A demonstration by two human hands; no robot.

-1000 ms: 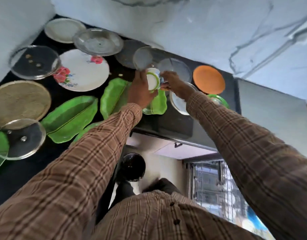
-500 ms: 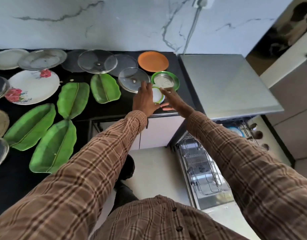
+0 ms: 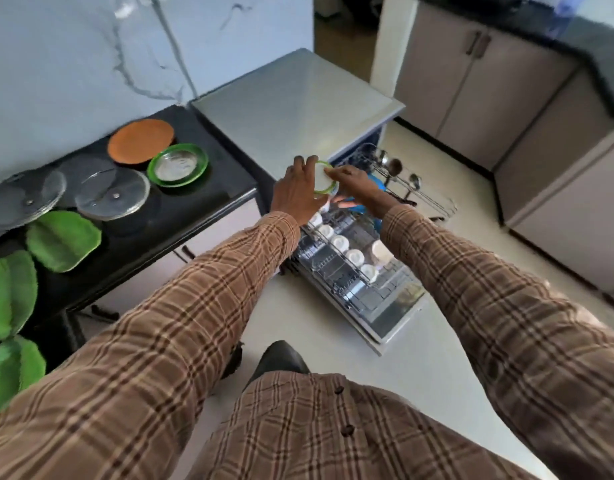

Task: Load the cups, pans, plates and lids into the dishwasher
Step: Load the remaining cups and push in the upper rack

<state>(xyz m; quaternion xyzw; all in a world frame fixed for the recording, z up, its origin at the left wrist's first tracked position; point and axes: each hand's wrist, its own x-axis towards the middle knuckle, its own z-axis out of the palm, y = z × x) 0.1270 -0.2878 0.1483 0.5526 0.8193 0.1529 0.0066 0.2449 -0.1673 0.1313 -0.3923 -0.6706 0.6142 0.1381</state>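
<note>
Black countertop (image 3: 208, 161) carries: round orange plate (image 3: 141, 141) at the back, green-rimmed plate (image 3: 178, 165) just in front of it, two round glass lids (image 3: 112, 195) side by side to its left, green leaf-shaped plates (image 3: 63, 240) along the left edge. Pulled-out wire dishwasher rack (image 3: 336, 271) holds a row of white cups (image 3: 340, 243).
</note>
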